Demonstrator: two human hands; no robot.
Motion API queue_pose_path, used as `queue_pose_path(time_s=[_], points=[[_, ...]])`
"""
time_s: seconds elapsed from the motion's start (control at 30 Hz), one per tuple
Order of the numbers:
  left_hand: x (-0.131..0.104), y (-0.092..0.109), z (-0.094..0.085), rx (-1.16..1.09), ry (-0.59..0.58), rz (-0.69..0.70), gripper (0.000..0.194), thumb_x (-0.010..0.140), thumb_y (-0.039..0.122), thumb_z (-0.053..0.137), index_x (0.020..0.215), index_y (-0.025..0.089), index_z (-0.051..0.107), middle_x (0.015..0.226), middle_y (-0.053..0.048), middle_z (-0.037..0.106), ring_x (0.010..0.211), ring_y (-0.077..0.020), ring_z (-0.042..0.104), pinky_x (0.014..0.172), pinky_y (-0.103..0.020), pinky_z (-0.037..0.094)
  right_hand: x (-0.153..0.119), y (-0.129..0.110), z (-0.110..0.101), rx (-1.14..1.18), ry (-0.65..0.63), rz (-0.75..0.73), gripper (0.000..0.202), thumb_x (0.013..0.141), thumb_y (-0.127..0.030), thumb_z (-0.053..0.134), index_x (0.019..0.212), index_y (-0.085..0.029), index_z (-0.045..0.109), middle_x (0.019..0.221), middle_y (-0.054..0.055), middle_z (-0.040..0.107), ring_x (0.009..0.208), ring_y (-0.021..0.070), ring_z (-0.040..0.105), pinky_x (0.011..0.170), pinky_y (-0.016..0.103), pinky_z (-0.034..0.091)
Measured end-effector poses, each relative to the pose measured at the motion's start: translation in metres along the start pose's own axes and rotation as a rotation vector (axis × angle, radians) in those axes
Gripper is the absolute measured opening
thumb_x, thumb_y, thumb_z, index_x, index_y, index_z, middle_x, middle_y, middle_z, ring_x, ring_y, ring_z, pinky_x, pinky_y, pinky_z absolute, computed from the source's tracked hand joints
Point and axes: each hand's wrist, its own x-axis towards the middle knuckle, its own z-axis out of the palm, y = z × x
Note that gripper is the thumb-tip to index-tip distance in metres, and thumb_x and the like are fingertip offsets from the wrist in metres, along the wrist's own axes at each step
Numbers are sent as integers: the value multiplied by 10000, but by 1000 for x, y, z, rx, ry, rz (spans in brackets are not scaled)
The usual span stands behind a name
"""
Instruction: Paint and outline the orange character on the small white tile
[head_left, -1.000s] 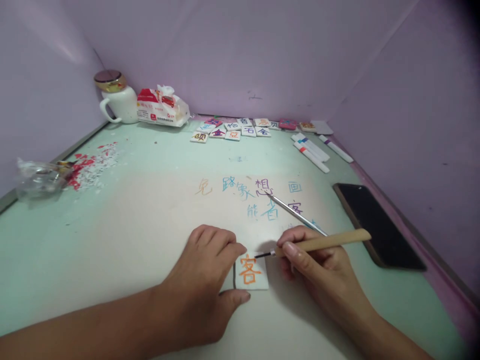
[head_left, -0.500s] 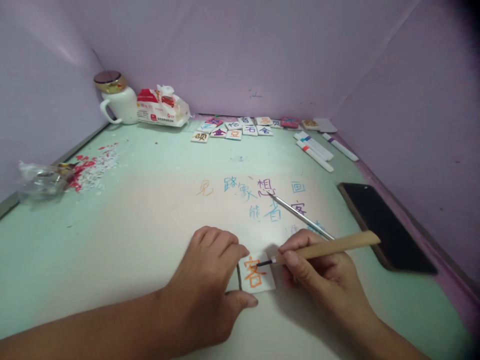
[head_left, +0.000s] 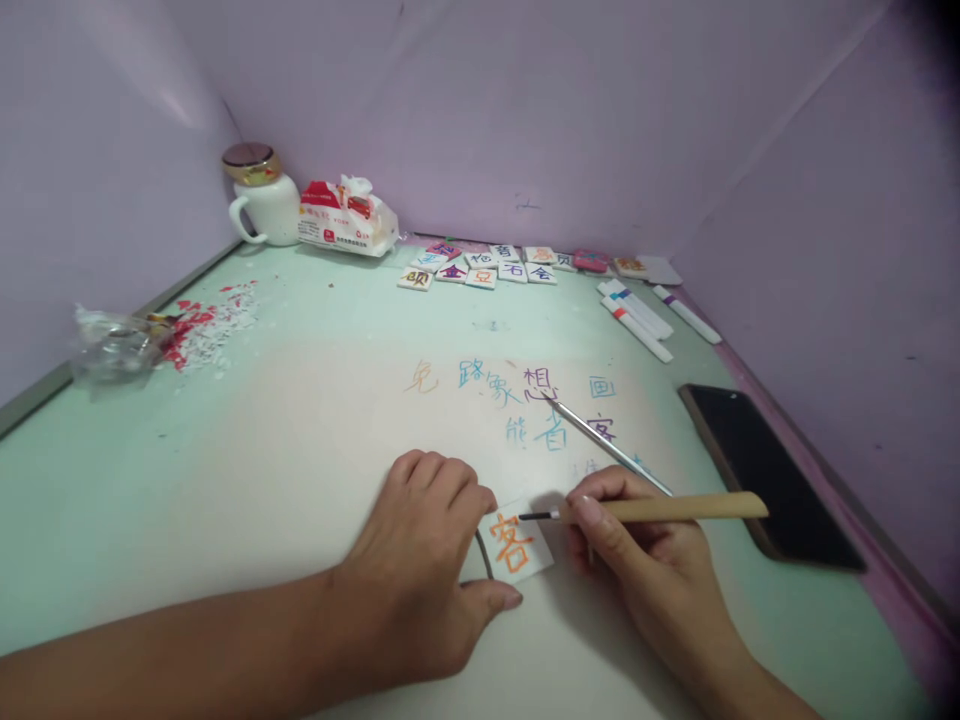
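Note:
A small white square tile (head_left: 538, 548) with an orange character lies on the table in front of me. My left hand (head_left: 427, 560) grips it by its left side, forefinger at the upper edge and thumb at the lower edge. A dark curved line shows between that thumb and forefinger. In my right hand (head_left: 637, 550) is a carving tool with a pale wooden handle (head_left: 690, 507), pinched near its dark thin tip. That tip is over the upper part of the orange character; whether it touches the tile I cannot tell.
A silver pen-like tool (head_left: 611, 444) lies beyond my right hand, a black phone (head_left: 772, 470) to its right. Farther back are white markers (head_left: 637, 330), several character tiles (head_left: 481, 279), a tissue pack (head_left: 349, 225), a mug (head_left: 277, 210), red and white scraps (head_left: 214, 325) and a plastic bag (head_left: 116, 348).
The tool's tip has shifted slightly up and right over the character, its handle now nearer level. The tile is turned slightly. The view has shifted, moving the background a little rightward.

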Motion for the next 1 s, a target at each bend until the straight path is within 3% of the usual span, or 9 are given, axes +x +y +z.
queue_pose_path(time_s=[0.37,0.9,1.0], points=[[3,1,-2,28,-52,-7,375,645,335,751,904,168,536,897,-73,549,847,-263,467,798,-453,356,-1,0,2,-5,-25,-21,218,783,-398,664,746,-193,599,494,-37,524,459,107,451,451,222,345],[2,0,-2,164,-35,10,515,612,619,724,734,164,516,795,-68,548,770,-256,477,737,-448,372,-12,-2,5,-146,-31,-183,178,795,-396,647,735,-228,648,518,-21,550,463,121,464,431,228,353],[3,-5,-8,69,-25,24,491,609,547,764,796,162,524,825,-62,561,789,-246,487,762,-443,378,-13,-1,4,-144,-24,-158,206,801,-424,636,744,-226,641,522,-14,544,455,119,446,416,227,338]])
